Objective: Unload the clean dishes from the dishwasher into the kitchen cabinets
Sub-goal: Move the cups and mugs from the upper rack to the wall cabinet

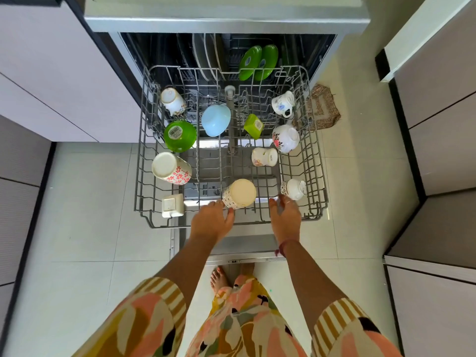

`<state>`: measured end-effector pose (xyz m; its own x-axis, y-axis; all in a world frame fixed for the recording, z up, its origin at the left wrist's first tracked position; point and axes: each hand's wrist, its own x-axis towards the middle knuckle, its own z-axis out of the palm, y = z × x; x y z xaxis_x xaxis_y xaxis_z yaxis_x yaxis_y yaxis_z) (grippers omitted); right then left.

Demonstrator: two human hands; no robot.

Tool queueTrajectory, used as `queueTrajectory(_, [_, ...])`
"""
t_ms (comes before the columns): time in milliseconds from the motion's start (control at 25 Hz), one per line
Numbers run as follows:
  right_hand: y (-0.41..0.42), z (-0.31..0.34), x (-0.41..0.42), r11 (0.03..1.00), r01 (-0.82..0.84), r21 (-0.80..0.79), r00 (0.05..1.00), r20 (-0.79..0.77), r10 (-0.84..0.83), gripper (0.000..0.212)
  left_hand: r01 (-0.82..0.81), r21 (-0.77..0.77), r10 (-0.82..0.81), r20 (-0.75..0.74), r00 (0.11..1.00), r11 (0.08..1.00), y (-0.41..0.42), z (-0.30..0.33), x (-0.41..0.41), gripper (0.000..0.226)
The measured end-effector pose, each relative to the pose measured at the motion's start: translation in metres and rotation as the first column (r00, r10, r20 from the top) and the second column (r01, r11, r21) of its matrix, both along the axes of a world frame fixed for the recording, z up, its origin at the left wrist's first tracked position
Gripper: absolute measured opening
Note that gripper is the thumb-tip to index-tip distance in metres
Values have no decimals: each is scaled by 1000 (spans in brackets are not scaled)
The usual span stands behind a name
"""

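Observation:
The dishwasher's grey wire upper rack is pulled out over the open door. It holds upside-down cups, mugs and bowls. A cream patterned mug lies at the front middle, a small white cup at the front right and a red-flowered mug at the left. Further back are a green bowl and a blue bowl. My left hand curls over the rack's front rim, with its thumb against the cream mug. My right hand grips the same rim, just left of the small white cup.
Grey plates and two green lids stand in the lower rack inside the machine. A white square container sits at the rack's front left. Cabinet fronts line both sides of the tiled floor. A brown mat lies to the right. My bare feet are below the door edge.

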<state>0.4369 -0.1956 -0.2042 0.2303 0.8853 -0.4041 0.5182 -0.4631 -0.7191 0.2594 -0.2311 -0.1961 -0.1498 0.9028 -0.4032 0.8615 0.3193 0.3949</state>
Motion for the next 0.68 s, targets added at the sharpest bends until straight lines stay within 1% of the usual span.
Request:
queueTrajectory(40, [11,4,1,974,224,-22,973,-59,-225,42,-15,51,14,3,1000,999,15,4,-2,47])
queueTrajectory(80, [24,5,2,913,404,-63,907,-105,-408,44,-20,93,20,4,1000,995,34,8,-3,47])
queueTrajectory(120, [35,3,4,841,528,-114,830,-138,-540,46,-16,131,16,1,1000,991,55,12,-2,48])
queueTrajectory(160, [45,-1,4,783,598,-168,766,-168,-621,50,-7,160,7,-5,1000,987,75,16,0,51])
queueTrajectory(280, [67,-19,7,674,652,-348,648,-208,-733,59,54,181,-54,-6,999,982,131,21,18,61])
queueTrajectory(360, [75,-31,9,632,655,-414,625,-174,-761,59,107,136,-106,-14,994,985,161,15,33,65])
queueTrajectory(440, [78,-41,6,579,674,-459,601,-115,-791,71,173,74,-170,-43,985,982,183,2,44,69])
queueTrajectory(480, [78,-45,3,553,693,-463,585,-88,-807,78,196,44,-194,-54,980,980,191,-6,48,71])
queueTrajectory(560, [79,-57,-3,519,730,-444,540,-92,-837,83,232,-19,-233,-56,971,973,206,-24,56,77])
queueTrajectory(600, [77,-61,-6,518,739,-430,530,-105,-842,83,257,-50,-260,-60,964,965,208,-30,58,80])
queueTrajectory(680, [82,-70,-11,483,785,-389,461,-155,-874,78,307,-103,-314,-66,947,946,218,-45,64,87])
